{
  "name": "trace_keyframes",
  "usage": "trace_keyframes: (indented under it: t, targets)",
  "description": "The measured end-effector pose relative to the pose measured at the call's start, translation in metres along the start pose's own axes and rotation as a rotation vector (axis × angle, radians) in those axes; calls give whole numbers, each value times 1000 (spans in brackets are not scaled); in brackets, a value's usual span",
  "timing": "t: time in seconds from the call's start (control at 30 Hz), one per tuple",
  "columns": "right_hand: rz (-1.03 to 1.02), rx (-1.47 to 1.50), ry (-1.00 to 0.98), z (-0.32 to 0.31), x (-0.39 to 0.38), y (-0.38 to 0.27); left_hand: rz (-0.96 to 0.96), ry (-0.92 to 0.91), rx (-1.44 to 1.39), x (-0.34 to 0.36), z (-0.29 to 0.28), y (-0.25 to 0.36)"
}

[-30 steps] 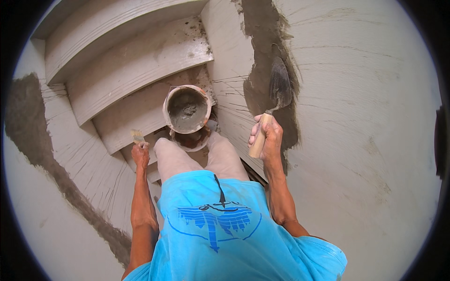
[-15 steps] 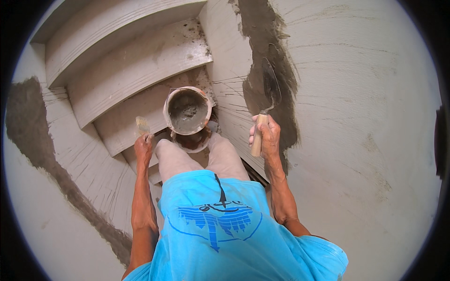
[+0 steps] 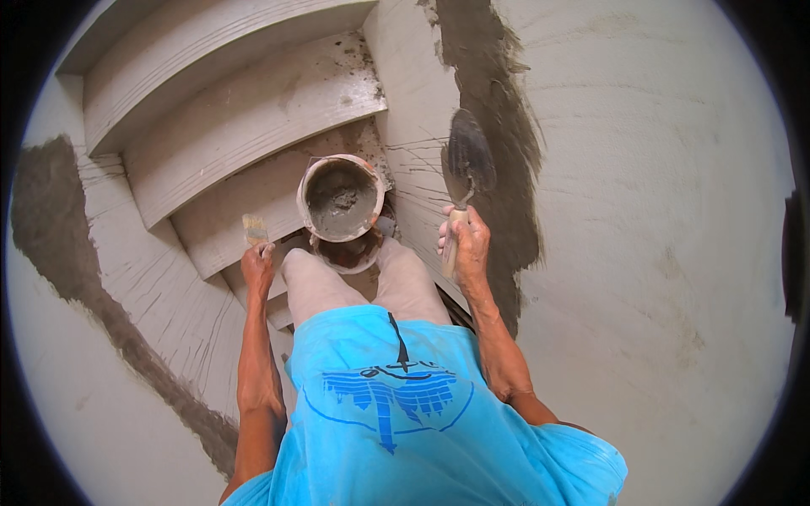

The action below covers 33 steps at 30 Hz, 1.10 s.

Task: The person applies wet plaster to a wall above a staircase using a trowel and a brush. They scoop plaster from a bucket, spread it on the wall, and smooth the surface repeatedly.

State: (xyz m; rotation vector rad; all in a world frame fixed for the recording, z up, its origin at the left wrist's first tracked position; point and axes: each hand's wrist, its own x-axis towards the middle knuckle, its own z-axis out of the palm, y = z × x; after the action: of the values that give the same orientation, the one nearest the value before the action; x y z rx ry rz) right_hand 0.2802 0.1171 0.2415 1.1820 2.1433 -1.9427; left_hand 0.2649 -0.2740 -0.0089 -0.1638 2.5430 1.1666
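Note:
In my right hand [image 3: 469,244] is a trowel [image 3: 471,158], gripped by its pale wooden handle with the leaf-shaped metal blade pointing away from me. The blade shows in front of a dark band of wet mortar [image 3: 510,211] on the right wall. My left hand [image 3: 258,263] is closed around a paintbrush [image 3: 255,228] with pale bristles, held upright in front of the steps. Between the two hands, ahead of my knees, stands a bucket [image 3: 305,211] with grey mortar [image 3: 342,198] inside.
Below the first bucket sits a second round container [image 3: 350,257], partly hidden. Curved stairs [image 3: 253,93] rise ahead and to the left. Another dark mortar band [image 3: 93,287] runs down the left wall. Grey streaks mark both walls beside the steps.
My right hand has shifted slightly left, and the trowel has turned so that its blade's broad face shows, away from the middle of the mortar band. My left hand stays nearly still.

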Motion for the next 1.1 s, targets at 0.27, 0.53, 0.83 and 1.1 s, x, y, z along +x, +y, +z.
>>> trace_keyframes:
  t: [0.27,0.53,0.83,1.1]
  targets:
    - [-70,-51,110,6,2,6,-40,-43,-28,-11,0,-25]
    - [-129,-141,59,3,26,-3,-155,-93,-84,-5,-6,-4]
    - [-183,-202,166,4,23,-23,-257,-67,-139,-14,-10,9]
    - [-70,-110,122,5,25,-52,-267,-72,-185,-16,-9,11]
